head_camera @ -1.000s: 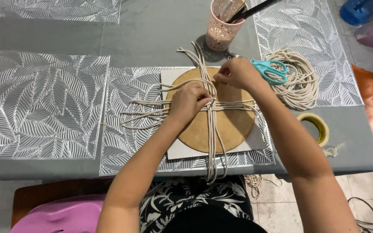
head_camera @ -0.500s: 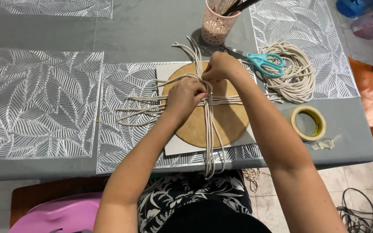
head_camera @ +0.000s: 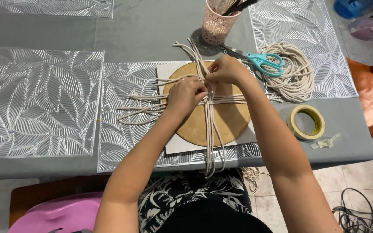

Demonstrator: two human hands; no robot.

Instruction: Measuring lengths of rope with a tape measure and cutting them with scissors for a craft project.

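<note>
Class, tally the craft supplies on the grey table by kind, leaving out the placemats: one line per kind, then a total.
Round wooden board: 1
White sheet under the board: 1
Coil of cream cord: 1
Scissors with teal handles: 1
Roll of masking tape: 1
Pink pierced tool cup: 1
Total: 6
The crossed cords under the left hand and right hand are too bunched to count.

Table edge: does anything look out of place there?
Slightly: torn tape scraps lie loose beside the tape roll, and cord ends hang over the table's front edge. Nothing spilled or broken.
</note>
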